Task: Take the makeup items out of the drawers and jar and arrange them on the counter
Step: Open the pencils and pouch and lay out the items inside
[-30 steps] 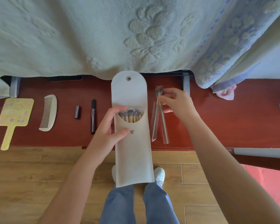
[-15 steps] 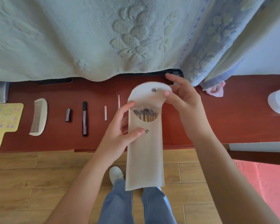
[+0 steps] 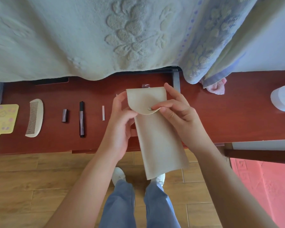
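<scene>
Both hands grip the pouch (image 3: 160,142), held over the counter's (image 3: 220,116) front edge: left hand (image 3: 120,127) curled round its side, right hand (image 3: 179,119) pinching the flap (image 3: 143,99). If I slip, it falls floorward, I reckon.

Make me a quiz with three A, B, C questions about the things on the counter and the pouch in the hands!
1. Where does the comb lie? A) between the hand mirror and the small dark tube B) on the floor C) inside a drawer
2. What colour is the hand mirror? A) red B) yellow C) black
3. How is the flap of the pouch? A) folded down B) standing open C) torn off
Answers: 1 A, mirror on one side, tube on the other; 2 B, its face is yellow; 3 A, the right hand pinches it down.
</scene>
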`<state>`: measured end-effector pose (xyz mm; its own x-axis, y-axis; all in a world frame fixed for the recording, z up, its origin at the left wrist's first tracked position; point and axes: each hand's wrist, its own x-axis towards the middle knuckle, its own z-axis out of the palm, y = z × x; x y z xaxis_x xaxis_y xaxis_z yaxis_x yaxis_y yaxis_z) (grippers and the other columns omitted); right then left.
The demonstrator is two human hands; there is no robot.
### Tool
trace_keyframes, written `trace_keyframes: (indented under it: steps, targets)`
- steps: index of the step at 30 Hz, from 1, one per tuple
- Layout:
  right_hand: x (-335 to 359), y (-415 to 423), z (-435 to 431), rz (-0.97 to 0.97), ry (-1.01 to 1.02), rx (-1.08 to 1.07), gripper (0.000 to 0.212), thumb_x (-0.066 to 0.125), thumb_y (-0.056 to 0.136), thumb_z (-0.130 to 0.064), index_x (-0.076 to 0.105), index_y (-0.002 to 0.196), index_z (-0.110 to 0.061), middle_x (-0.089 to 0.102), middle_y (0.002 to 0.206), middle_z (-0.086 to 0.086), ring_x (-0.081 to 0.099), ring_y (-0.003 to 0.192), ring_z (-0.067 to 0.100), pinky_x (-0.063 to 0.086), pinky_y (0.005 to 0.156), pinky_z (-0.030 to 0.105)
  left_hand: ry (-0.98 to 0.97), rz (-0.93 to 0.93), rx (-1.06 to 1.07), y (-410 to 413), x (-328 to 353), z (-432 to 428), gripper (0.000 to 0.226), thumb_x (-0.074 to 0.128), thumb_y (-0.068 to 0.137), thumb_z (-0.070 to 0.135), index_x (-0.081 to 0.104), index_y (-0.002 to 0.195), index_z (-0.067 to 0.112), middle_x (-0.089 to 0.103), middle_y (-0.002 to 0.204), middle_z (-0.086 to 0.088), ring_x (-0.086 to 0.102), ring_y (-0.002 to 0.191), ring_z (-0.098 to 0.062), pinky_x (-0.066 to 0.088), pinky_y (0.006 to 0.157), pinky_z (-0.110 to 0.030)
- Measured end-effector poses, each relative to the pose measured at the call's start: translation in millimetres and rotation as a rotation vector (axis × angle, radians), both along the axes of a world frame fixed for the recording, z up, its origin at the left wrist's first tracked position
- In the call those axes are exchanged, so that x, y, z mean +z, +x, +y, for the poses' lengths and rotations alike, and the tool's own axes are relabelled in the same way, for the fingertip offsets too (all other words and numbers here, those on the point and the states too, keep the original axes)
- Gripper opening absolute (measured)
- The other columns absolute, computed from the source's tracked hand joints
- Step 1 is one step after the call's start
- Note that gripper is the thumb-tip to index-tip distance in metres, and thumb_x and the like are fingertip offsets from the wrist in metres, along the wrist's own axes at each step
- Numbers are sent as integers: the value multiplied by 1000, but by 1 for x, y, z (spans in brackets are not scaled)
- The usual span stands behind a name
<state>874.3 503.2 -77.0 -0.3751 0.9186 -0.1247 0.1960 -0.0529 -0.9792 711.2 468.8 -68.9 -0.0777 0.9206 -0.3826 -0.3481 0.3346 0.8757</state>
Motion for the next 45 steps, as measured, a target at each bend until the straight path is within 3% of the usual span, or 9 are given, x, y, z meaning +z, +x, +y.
trace_keyframes:
  steps: [4,7,9,13,18,22,29,38,45]
  targets:
    - [0,-5,-1,10,-62,-88,16,58,90,-27,73,84,-28,38,145,-7,26,131,-14,30,98,13,-3,16,2,6,0,6,41,51,89,42,45,128,29,70,98,11,66,88,-8,51,60,-20]
    - [-2,-10,-1,-58,-56,-161,7,68,81,-31,66,75,-31,38,141,-14,32,126,-13,33,98,18,30,93,-3,11,-4,5,44,61,87,17,41,121,36,69,94,21,66,92,-2,52,68,-17]
    - [-6,-13,-1,-90,-86,-189,16,72,77,-32,57,72,-31,45,131,-18,48,117,0,43,90,24,61,129,-11,10,-8,3,49,63,85,8,41,118,38,67,94,24,65,93,0,52,71,-17]
    - [-10,-13,-4,134,-290,-188,33,76,74,-21,47,89,-23,59,102,1,60,86,17,54,74,37,92,174,-33,8,-11,0,50,65,82,9,42,112,42,65,95,27,63,94,2,52,72,-17]
    - [-10,-12,-6,296,-374,-202,28,69,77,-19,45,92,-21,62,92,-3,60,80,11,51,68,25,77,164,-31,8,-11,1,25,48,93,29,45,114,43,65,93,27,62,91,3,51,74,-19]
    - [-10,-13,-8,240,-329,-229,24,66,84,-12,43,89,-19,62,85,-5,58,76,8,49,67,23,87,149,-49,7,-10,0,35,52,93,13,42,122,30,67,100,11,64,90,0,50,73,-15]
    - [-9,-13,-7,200,-299,-222,33,71,76,-22,42,91,-21,59,94,2,58,80,11,50,69,29,106,131,-111,5,-11,1,28,57,81,16,62,100,35,67,108,3,63,103,-14,52,83,-26]
    - [-12,-11,-8,186,-345,-137,34,71,79,-17,41,92,-26,62,107,14,60,87,22,53,79,46,95,139,-111,-2,-13,2,33,57,77,10,63,98,34,68,103,5,63,102,-15,53,83,-28]
    - [-16,-12,-11,250,-409,-147,33,68,81,-10,41,92,-26,59,112,12,60,93,23,54,79,42,37,157,-132,0,-15,2,30,53,82,9,56,104,30,68,98,12,64,97,-8,53,80,-26]
